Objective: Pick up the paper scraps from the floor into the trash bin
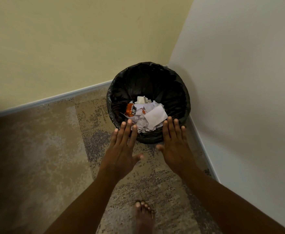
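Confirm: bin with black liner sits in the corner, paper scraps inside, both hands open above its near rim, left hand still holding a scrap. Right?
Not quite. In the head view the left hand holds nothing: like the right hand, it is flat with straight fingers. The rest holds: the bin sits in the corner, paper scraps inside.

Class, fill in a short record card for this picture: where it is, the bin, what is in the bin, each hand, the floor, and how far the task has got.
place: room corner where a yellow wall meets a white wall
trash bin: round, black liner, standing in the corner
contents: white paper scraps, orange wrapper
left hand: open, fingers straight, no grip, above the bin's near rim
right hand: open, fingers straight, holding nothing
floor: patterned carpet, no scraps visible on it
also seen: bare foot
task: scraps appear to be binned
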Action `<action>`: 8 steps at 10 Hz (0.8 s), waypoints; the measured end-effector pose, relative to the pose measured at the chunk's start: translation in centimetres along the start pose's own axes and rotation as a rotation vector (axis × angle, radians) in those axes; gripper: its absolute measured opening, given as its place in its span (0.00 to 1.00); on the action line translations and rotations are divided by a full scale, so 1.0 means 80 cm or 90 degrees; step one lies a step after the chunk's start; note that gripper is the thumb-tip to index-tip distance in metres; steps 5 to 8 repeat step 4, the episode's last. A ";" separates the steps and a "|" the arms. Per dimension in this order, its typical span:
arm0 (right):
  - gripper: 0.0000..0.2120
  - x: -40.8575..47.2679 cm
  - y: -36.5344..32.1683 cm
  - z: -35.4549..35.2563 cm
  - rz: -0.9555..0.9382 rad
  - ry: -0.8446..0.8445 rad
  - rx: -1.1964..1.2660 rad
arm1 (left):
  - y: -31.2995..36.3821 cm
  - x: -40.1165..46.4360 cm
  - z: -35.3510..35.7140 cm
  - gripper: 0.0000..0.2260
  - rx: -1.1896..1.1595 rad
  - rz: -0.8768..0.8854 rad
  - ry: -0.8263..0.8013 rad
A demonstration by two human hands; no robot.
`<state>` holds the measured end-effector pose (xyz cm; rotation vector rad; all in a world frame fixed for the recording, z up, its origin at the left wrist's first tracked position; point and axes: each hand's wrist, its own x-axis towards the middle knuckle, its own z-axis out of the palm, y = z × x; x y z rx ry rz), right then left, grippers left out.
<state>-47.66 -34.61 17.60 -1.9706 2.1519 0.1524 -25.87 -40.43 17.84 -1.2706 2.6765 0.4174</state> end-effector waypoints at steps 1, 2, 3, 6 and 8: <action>0.36 0.001 -0.002 0.000 0.009 -0.001 -0.008 | 0.001 0.001 -0.003 0.46 -0.004 0.007 -0.005; 0.34 0.000 -0.004 -0.001 0.021 -0.009 -0.005 | 0.006 0.002 -0.007 0.48 -0.012 0.003 -0.021; 0.34 0.002 -0.003 -0.003 0.019 -0.010 0.003 | 0.005 0.003 -0.011 0.48 -0.024 -0.003 -0.027; 0.37 0.001 -0.008 -0.006 0.009 -0.002 0.048 | 0.006 -0.001 -0.017 0.48 -0.005 -0.018 -0.021; 0.37 0.001 -0.008 -0.006 0.009 -0.002 0.048 | 0.006 -0.001 -0.017 0.48 -0.005 -0.018 -0.021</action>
